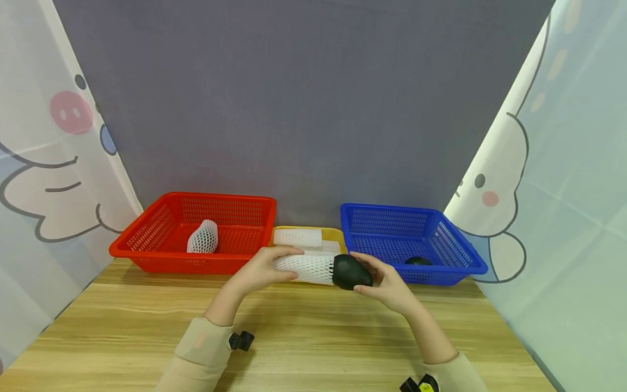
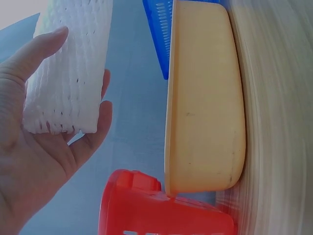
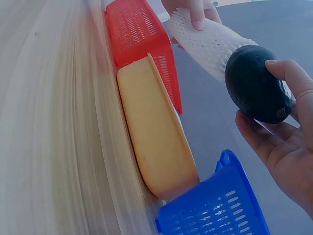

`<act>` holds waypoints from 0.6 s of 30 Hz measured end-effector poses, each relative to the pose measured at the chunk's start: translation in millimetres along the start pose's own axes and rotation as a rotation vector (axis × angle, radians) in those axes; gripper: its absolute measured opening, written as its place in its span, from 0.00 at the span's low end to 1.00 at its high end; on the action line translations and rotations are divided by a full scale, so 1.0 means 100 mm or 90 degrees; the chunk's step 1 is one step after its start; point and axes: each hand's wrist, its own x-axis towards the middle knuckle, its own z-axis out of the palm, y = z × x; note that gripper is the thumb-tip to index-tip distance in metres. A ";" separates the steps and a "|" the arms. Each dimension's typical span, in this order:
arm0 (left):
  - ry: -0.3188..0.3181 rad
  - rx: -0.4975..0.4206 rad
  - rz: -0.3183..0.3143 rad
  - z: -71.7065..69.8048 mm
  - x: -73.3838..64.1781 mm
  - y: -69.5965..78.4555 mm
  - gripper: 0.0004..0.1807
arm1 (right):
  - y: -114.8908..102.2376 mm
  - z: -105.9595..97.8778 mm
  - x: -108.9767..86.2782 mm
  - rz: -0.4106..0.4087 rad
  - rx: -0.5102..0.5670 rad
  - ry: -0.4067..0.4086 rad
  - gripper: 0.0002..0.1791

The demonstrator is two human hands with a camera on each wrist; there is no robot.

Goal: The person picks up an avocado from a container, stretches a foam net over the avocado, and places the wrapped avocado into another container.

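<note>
By the half-curled left hand (image 1: 265,268) white netting (image 1: 311,268) is gripped; by the right hand (image 1: 390,284), likewise, a dark fruit (image 1: 349,272) at its mouth, near the yellow tray's (image 2: 205,107) front edge.

The desk (image 1: 313,337) has a yellowish-brown wood-grain top. Along its far side stand, left to right, a rectangular red perforated plastic basket (image 1: 196,264), a smaller yellow plastic bin (image 2: 205,98) and a rectangular blue perforated plastic basket (image 1: 431,276).

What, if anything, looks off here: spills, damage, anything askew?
Nothing stands out. The left hand grips the white foam sleeve and the right hand holds the dark fruit, one end in the sleeve's mouth. Only small dark marks show on the yellow bin; no spill visible.
</note>
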 end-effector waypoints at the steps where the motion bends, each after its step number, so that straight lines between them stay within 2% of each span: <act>1: 0.000 0.002 0.002 0.00 0.00 0.01 0.23 | 0.00 0.00 0.00 0.001 0.000 0.000 0.36; 7: -0.008 0.007 0.009 -0.05 -0.04 0.31 0.20 | 0.02 0.02 0.00 -0.001 0.003 -0.003 0.37; 9: -0.009 0.009 0.013 -0.06 -0.04 0.37 0.19 | 0.03 0.03 0.00 -0.007 0.009 -0.008 0.37; 12: -0.006 0.013 0.015 -0.02 -0.03 0.27 0.19 | 0.04 0.04 0.01 -0.011 0.025 -0.017 0.37; 16: -0.002 0.018 0.022 0.05 0.01 0.08 0.20 | 0.03 0.06 0.01 -0.006 0.044 -0.024 0.37; 18: -0.004 0.012 0.031 0.06 0.02 0.04 0.20 | 0.03 0.06 0.01 -0.005 0.047 -0.022 0.36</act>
